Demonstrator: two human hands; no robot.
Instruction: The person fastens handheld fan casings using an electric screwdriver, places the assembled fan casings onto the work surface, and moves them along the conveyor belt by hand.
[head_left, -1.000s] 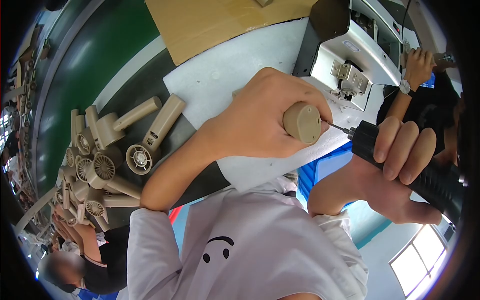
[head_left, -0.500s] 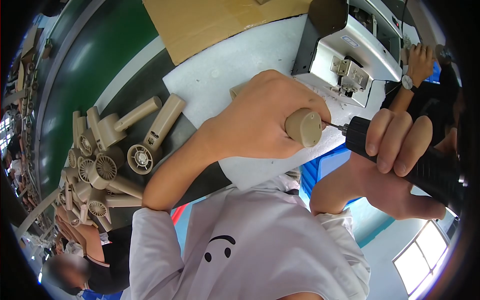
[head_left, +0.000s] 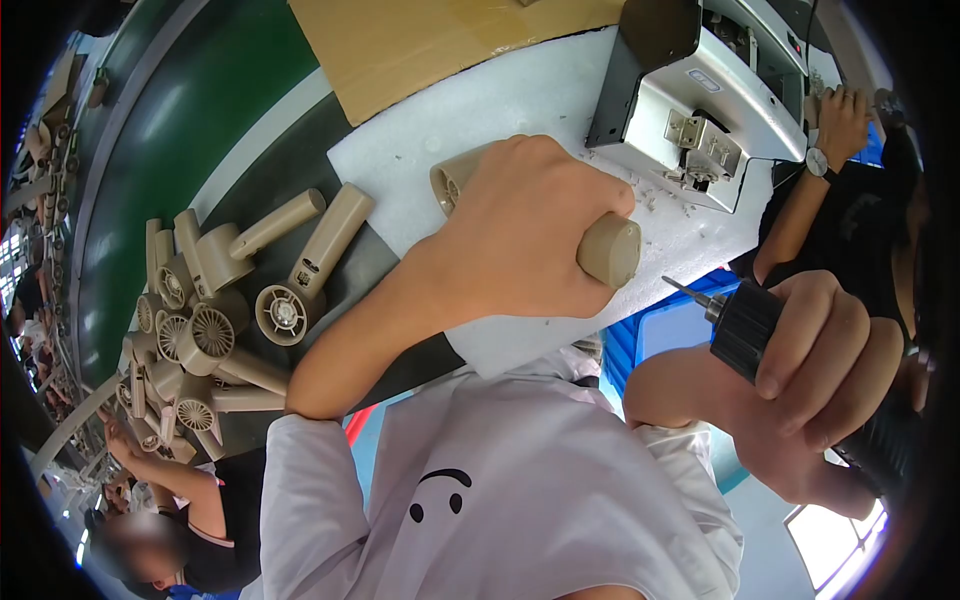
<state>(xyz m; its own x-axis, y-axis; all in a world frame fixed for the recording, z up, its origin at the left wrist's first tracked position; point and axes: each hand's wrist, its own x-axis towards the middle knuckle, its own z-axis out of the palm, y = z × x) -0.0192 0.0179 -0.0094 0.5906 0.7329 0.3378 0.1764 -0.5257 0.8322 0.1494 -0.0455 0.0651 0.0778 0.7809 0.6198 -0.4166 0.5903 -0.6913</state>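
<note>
My left hand [head_left: 525, 225] is wrapped around a beige handheld fan [head_left: 612, 252]. The end of its handle sticks out past my thumb side, and part of its round grilled head [head_left: 447, 185] shows behind my knuckles. My fingers cover the middle of it. In my right hand [head_left: 825, 370] is a black electric screwdriver [head_left: 745, 325], gripped around its body. Its thin metal bit points up and left toward the handle end, with a gap between them.
Several beige fans [head_left: 212, 333] lie piled on the dark surface at left, beside the green belt [head_left: 235, 90]. White foam sheet [head_left: 480, 90] lies under my left hand. A silver screw-feeding machine [head_left: 690, 120], cardboard [head_left: 430, 45] and blue bin [head_left: 680, 325] are nearby. Other people sit at both sides.
The screwdriver bit has drawn away from the fan's handle end, moving down and to the right. My left hand has turned slightly, showing more of the fan's head.
</note>
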